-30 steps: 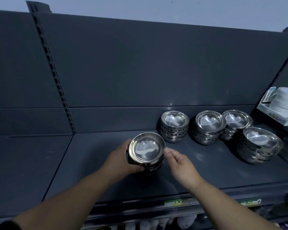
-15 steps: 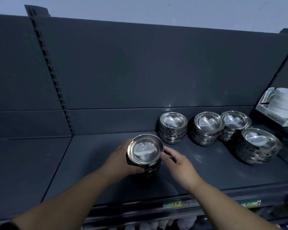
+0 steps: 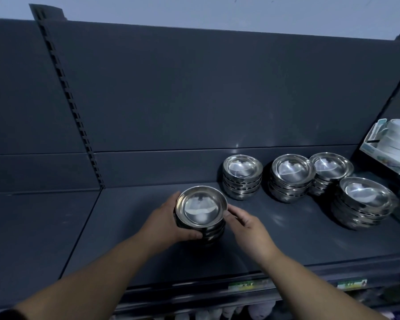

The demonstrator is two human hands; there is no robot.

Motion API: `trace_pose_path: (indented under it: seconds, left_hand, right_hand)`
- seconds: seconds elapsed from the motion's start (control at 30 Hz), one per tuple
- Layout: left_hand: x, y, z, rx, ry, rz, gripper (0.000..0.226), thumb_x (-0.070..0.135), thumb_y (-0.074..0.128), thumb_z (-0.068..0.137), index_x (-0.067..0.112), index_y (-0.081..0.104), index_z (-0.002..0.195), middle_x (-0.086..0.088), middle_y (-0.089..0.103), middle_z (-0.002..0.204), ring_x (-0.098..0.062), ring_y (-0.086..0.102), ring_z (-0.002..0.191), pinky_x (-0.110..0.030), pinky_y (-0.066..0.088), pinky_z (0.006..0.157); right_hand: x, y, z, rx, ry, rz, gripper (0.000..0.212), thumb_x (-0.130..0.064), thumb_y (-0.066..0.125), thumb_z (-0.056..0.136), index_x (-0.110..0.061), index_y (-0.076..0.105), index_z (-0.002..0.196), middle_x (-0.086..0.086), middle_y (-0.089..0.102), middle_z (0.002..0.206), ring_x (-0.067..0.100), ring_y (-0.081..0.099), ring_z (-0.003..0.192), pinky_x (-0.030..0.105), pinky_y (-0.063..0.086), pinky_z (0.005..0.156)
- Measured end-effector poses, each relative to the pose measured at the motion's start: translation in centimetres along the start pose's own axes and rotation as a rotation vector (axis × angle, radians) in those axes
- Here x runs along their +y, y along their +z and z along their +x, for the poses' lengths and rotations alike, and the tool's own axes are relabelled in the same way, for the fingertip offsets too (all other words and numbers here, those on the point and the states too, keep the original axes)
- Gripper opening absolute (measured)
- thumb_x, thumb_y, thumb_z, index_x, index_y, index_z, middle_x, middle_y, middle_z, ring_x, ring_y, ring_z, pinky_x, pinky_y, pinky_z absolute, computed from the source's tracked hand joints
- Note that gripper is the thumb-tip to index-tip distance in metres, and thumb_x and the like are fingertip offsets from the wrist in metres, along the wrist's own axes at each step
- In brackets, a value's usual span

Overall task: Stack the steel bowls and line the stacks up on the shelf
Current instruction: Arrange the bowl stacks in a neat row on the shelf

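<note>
The stack of steel bowls [image 3: 200, 213] you are handling sits over the middle of the shelf [image 3: 286, 239], between its back and front edges. Your left hand [image 3: 164, 222] is wrapped around its left side, thumb at the front. Your right hand [image 3: 249, 229] has loose fingers, the tips touching the top bowl's right rim. Three more stacks [image 3: 242, 176] [image 3: 291, 176] [image 3: 330, 169] stand along the shelf's back edge to the right, and a fourth stack [image 3: 365, 202] stands near the right edge. White dishes [image 3: 397, 144] sit beyond that edge.

Polished, mirror-glossy steel is seen on the bowl stacks [image 3: 243, 176]; matt, smooth dark finish on the shelf [image 3: 286, 229].
</note>
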State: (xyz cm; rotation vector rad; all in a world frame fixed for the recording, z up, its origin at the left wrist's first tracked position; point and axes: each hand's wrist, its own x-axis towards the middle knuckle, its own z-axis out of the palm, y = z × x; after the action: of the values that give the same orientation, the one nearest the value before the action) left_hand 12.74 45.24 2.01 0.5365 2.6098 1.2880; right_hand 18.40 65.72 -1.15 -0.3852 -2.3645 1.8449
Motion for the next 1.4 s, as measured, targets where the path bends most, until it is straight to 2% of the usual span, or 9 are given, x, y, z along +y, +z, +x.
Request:
trace_pose_path:
  seconds: [0.2,0.4,0.6,0.8,0.9,0.97,1.17,1.3,1.4]
  left_hand:
    - [-0.7,0.3,0.1,-0.003,-0.006,-0.032,0.093,0.031,0.090,0.058,0.041,0.033,0.131,0.042,0.040,0.096,0.008,0.045,0.098,0.005,0.028,0.072]
    - [-1.9,1.1,0.3,-0.053,-0.054,-0.046,0.121,0.040,0.092,0.049,0.038,0.019,0.146,0.026,0.053,0.123,-0.003,0.050,0.120,-0.020,0.040,0.101]
    - [-2.3,1.2,0.8,-0.052,-0.055,-0.054,0.130,0.033,0.093,0.049,0.034,0.012,0.150,0.020,0.051,0.132,-0.007,0.049,0.124,-0.026,0.039,0.107]
    - [-2.1,1.0,0.6,-0.048,-0.028,-0.057,0.128,0.036,0.093,0.047,0.035,0.016,0.149,0.016,0.044,0.141,-0.006,0.045,0.129,-0.029,0.037,0.110]
    - [-1.7,0.9,0.5,-0.019,0.007,-0.095,0.093,0.039,0.092,0.047,0.062,0.035,0.116,0.025,0.053,0.125,0.001,0.052,0.116,-0.029,0.044,0.103]
    - [-1.5,0.8,0.6,-0.008,0.019,-0.110,0.083,0.037,0.091,0.047,0.066,0.038,0.103,0.027,0.056,0.117,0.006,0.054,0.110,-0.027,0.047,0.099]
    - [-1.6,0.8,0.8,-0.004,0.021,-0.156,0.083,0.031,0.093,0.050,0.059,0.039,0.106,0.022,0.059,0.116,0.003,0.057,0.110,-0.027,0.048,0.098]
    - [-1.4,0.7,0.7,-0.014,0.014,-0.148,0.087,0.035,0.092,0.049,0.065,0.034,0.107,0.028,0.053,0.120,0.001,0.053,0.115,-0.027,0.044,0.101]
    - [-1.5,0.8,0.7,-0.028,-0.009,-0.155,0.104,0.032,0.093,0.052,0.052,0.029,0.132,0.026,0.050,0.125,-0.003,0.051,0.119,-0.024,0.042,0.102]
  right_hand:
    - [-0.4,-0.2,0.0,-0.012,-0.024,-0.007,0.034,-0.027,0.061,0.093,-0.021,0.064,0.126,-0.014,0.071,0.107,-0.017,0.062,0.093,-0.001,0.043,0.073]
    - [-0.3,0.0,-0.1,-0.024,0.027,0.011,0.037,-0.035,0.061,0.092,-0.027,0.061,0.128,-0.013,0.071,0.112,-0.002,0.065,0.103,0.021,0.051,0.090]
    - [-0.4,0.3,-0.4,-0.013,0.076,0.064,0.033,-0.033,0.062,0.091,-0.026,0.063,0.124,-0.012,0.072,0.109,0.000,0.065,0.104,0.035,0.050,0.101]
    - [-0.5,0.3,-0.6,-0.036,0.055,0.065,0.035,-0.030,0.061,0.092,-0.027,0.059,0.127,-0.014,0.069,0.116,0.001,0.062,0.110,0.030,0.048,0.102]
    - [-0.6,0.1,-0.6,-0.043,0.026,0.035,0.039,-0.033,0.063,0.091,-0.030,0.058,0.130,-0.014,0.070,0.115,-0.001,0.063,0.110,0.028,0.046,0.102]
    - [-0.6,-0.1,-0.7,-0.045,0.022,0.020,0.038,-0.033,0.062,0.091,-0.031,0.059,0.129,-0.014,0.072,0.112,-0.002,0.064,0.107,0.026,0.047,0.100]
    - [-1.3,0.1,-0.8,-0.035,0.003,0.020,0.036,-0.026,0.060,0.094,-0.027,0.059,0.130,-0.013,0.070,0.115,-0.010,0.063,0.094,0.011,0.048,0.084]
    - [-1.0,0.1,-0.7,-0.036,0.025,0.019,0.039,-0.025,0.061,0.093,-0.024,0.057,0.132,-0.013,0.070,0.116,-0.009,0.063,0.098,0.017,0.048,0.091]
    - [-0.9,0.0,-0.7,-0.041,0.045,0.054,0.042,-0.023,0.060,0.094,-0.021,0.054,0.135,-0.009,0.068,0.121,-0.008,0.062,0.101,0.019,0.048,0.095]
